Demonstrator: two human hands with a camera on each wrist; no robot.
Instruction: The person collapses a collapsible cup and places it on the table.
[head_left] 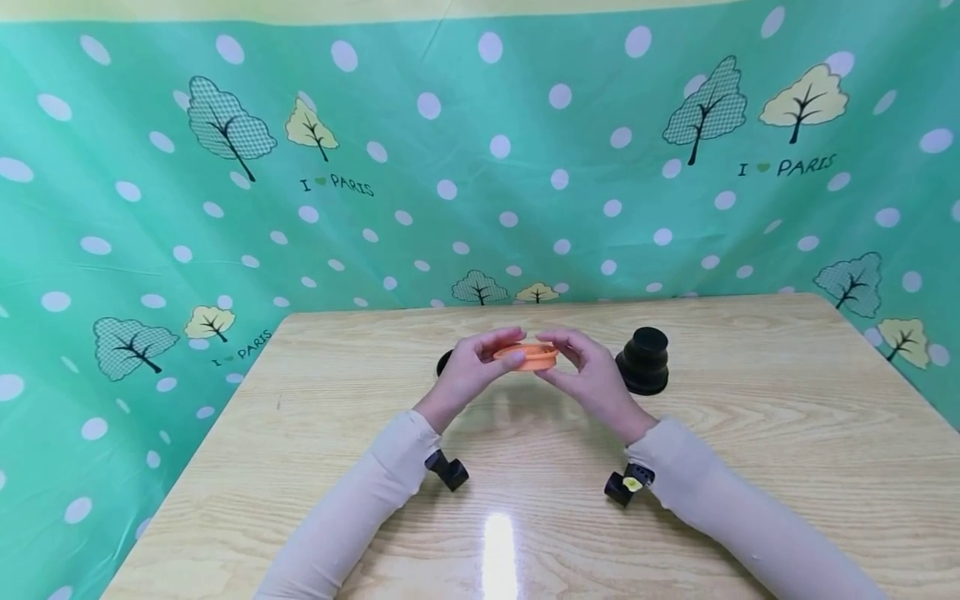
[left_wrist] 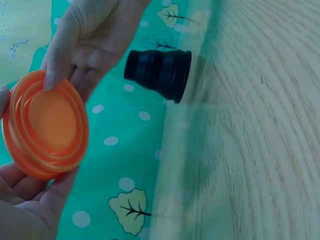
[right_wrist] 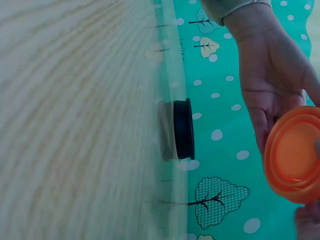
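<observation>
An orange collapsible cup (head_left: pixel 536 357), folded flat into rings, is held above the table between both hands. My left hand (head_left: pixel 474 365) grips its left side, thumb on the near rim and fingers behind. On the other side my right hand (head_left: pixel 592 377) pinches the rim between thumb and fingers. The left wrist view shows the cup's ringed face (left_wrist: pixel 52 120), with a thumb pressing its upper edge. To the right of my right hand stands a black stepped collapsible cup (head_left: pixel 645 362), extended, wide end down. A flat black cup (right_wrist: pixel 183 129) sits behind my left hand, mostly hidden in the head view.
The pale wood-grain table (head_left: pixel 337 400) runs to a green dotted curtain (head_left: pixel 420 208) with printed trees along its back and left. Black wrist cameras (head_left: pixel 452 473) are strapped below both cuffs. A bright light reflection lies near the table's front.
</observation>
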